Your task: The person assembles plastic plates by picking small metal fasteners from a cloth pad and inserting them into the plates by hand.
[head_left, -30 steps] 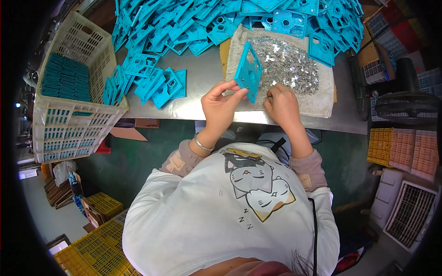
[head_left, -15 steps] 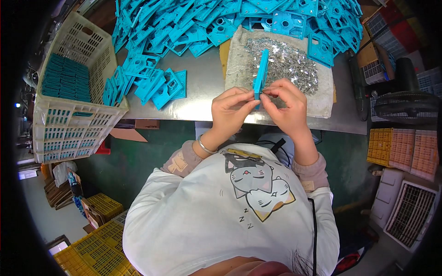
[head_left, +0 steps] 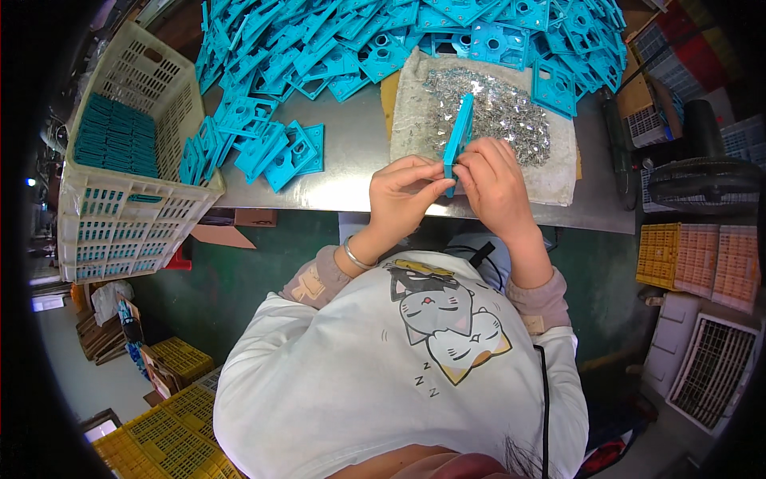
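A bright blue plastic plate (head_left: 457,134) stands on edge above the near side of the bench, tilted a little to the right at its far end. My left hand (head_left: 403,195) pinches its near end between thumb and fingers. Against the plate's right face, the closed fingertips of my right hand (head_left: 496,188) press together; whether a small piece is between them is hidden. Just beyond lies a heap of small shiny metal pieces (head_left: 515,120) on a pale cloth (head_left: 550,190).
Similar blue plates form a large pile (head_left: 335,40) across the back of the metal bench (head_left: 343,148). A few loose plates (head_left: 291,156) lie at the left, beside a white slatted crate (head_left: 128,219) holding stacked plates. A black fan (head_left: 702,180) stands at the right.
The plate has tilted further, its far end shifting right and slightly nearer. My right fingers have moved further along its right face, and the fingertips are now more hidden.
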Available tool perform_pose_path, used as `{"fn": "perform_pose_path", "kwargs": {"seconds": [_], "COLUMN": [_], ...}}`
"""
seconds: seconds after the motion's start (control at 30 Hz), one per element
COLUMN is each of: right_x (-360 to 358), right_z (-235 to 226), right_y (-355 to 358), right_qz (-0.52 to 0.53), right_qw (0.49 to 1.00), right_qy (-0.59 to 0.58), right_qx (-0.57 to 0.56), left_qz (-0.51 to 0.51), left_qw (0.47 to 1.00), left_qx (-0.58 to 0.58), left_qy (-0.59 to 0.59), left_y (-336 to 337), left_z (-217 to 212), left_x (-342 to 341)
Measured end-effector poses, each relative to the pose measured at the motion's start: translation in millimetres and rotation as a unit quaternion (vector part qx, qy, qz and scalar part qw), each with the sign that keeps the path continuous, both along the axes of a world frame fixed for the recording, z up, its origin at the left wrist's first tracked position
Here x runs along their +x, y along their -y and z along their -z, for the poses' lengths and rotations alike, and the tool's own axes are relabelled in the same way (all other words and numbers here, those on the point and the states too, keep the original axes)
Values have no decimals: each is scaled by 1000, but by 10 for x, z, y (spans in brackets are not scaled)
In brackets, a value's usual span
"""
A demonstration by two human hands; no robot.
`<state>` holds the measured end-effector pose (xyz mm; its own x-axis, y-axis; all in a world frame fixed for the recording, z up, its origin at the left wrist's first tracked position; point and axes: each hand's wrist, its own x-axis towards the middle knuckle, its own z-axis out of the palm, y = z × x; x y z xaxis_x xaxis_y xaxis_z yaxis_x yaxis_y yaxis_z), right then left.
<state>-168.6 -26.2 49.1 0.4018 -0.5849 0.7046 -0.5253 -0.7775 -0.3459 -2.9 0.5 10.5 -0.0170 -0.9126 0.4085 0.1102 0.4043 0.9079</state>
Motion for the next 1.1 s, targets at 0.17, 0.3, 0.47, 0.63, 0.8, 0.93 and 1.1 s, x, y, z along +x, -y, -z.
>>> {"fn": "perform_pose_path", "kwargs": {"seconds": [0.17,0.3,0.47,0.63,0.8,0.93,1.1], "right_x": [-35,23,-15,9,5,-3,55], "right_z": [146,19,113,22,88,44,57], "right_y": [-28,-52,-7,-33,2,-17,15], "right_qz": [8,9,-10,2,-4,3,-2], "right_qw": [992,994,997,994,997,994,997], "right_qy": [7,65,10,40,50,27,64], "right_qx": [129,91,82,102,63,103,36], "left_qz": [5,17,18,34,36,33,23], "left_qw": [1000,998,999,998,998,998,997], "left_qx": [4,35,17,40,32,36,52], "left_qy": [10,-42,-30,-35,-40,-35,-52], "left_y": [-18,-20,-15,-4,-1,-6,-11], "left_z": [-28,-24,36,23,35,22,-6], "left_x": [-9,-25,-8,-4,-4,4,-26]}}
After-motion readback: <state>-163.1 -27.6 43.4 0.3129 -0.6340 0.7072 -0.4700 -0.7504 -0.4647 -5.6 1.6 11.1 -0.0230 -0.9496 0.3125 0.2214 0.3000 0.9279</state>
